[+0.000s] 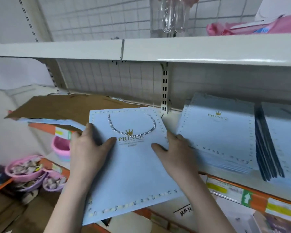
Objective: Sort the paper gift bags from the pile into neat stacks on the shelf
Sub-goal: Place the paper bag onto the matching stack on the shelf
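Note:
A flat light-blue paper gift bag (133,174) with a gold crown, the word PRINCE and a white rope handle lies in front of me, hanging over the shelf's front edge. My left hand (89,152) grips its left edge, thumb on top. Gripping the right edge is my right hand (176,155), thumb on the face. To the right, on the shelf (171,113), lies a neat stack of the same blue bags (217,132). Beside that stack lean several dark-edged bags (265,148). At the left lies a loose pile of blue bags (60,122) under brown cardboard (65,106).
An upper shelf board (175,49) runs overhead with a glass vase (171,14) and pink items (233,27) on it. Below left stand pink and purple bowls (29,172) with small goods. An orange price rail (252,194) with labels fronts the shelf.

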`<state>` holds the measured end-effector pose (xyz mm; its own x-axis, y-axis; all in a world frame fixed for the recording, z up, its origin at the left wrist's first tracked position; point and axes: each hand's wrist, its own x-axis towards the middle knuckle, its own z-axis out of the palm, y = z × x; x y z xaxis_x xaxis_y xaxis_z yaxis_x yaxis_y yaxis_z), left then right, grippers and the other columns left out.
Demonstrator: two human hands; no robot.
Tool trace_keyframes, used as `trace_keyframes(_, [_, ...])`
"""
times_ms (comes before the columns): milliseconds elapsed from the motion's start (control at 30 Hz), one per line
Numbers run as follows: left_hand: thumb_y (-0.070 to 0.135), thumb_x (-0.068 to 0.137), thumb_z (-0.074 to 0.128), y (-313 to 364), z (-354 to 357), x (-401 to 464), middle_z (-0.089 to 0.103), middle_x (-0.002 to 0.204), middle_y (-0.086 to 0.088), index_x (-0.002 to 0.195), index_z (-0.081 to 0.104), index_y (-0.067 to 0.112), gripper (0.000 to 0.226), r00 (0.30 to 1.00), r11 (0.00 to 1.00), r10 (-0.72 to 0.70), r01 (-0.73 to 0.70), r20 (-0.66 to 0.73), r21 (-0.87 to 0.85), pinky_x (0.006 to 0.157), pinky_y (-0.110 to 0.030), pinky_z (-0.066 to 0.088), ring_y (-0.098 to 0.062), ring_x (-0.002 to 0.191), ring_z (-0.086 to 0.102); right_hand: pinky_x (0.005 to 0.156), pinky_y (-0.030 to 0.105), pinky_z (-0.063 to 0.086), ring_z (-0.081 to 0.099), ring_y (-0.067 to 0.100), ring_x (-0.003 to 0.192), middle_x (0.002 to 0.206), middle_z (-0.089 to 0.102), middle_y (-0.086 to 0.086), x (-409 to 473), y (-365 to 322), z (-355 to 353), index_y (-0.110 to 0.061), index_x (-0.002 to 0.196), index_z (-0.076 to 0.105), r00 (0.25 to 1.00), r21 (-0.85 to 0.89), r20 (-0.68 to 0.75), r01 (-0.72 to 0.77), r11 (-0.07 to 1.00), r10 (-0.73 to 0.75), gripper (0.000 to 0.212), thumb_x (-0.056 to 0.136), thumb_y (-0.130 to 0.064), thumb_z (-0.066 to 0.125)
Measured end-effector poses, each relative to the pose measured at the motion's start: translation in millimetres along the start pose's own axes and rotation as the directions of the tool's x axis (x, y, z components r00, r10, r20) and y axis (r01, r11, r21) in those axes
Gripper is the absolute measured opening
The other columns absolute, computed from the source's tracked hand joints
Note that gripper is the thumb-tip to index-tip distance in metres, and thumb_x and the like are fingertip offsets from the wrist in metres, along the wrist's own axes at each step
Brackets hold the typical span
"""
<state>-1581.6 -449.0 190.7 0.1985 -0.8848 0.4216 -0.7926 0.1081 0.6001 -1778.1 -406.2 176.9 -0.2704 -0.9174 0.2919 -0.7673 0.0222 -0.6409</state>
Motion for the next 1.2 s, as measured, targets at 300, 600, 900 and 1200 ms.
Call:
trace_keyframes(300, [0.041,0.076,0.071,3,-5,6,0.046,0.096,-0.017,0.106,0.051,0.005,0.052,0.999,1.0,-0.018,0.018,-0.049,0.001,0.077,-0.033,0.027,-0.033,0.101,0.041,0.074,0.034,0.044,0.053,0.029,0.099,0.101,0.05,0.007,17,-10,-5,-0.017,0.112,0.057,0.998,-0.023,-0.046,0.049,0.999,-0.05,0.036,0.086,-0.042,0.056])
trace_keyframes(600, [0.042,0.076,0.071,52,40,31,0.05,0.102,-0.021,0.108,0.052,0.001,0.055,0.994,0.993,0.103,-0.101,0.044,-0.057,0.09,-0.041,0.037,-0.036,0.104,0.044,0.076,0.035,0.043,0.055,0.034,0.097,0.104,0.05,0.011,42,21,-43,-0.009,0.112,0.055,0.987,-0.09,-0.127,-0.11,0.99,0.098,0.04,0.087,-0.04,0.055])
trace_keyframes(900, [0.038,0.079,0.07,131,95,47,0.051,0.107,-0.023,0.103,0.053,-0.001,0.049,0.923,0.938,0.334,-0.305,0.193,-0.163,0.088,-0.038,0.035,-0.037,0.107,0.045,0.073,0.032,0.038,0.05,0.029,0.088,0.11,0.049,0.012,55,70,-94,-0.002,0.11,0.052,0.92,-0.066,-0.28,-0.305,0.95,0.276,0.042,0.088,-0.038,0.054])
trace_keyframes(1200, [0.051,0.061,0.051,187,149,50,0.06,0.115,-0.02,0.11,0.058,0.001,0.07,0.755,0.888,0.454,-0.346,0.473,-0.302,0.087,-0.037,0.044,-0.035,0.105,0.054,0.085,0.036,0.042,0.051,0.036,0.106,0.128,0.043,0.021,56,114,-107,0.004,0.127,0.044,0.787,-0.03,-0.419,-0.51,0.859,0.453,0.05,0.088,-0.026,0.05])
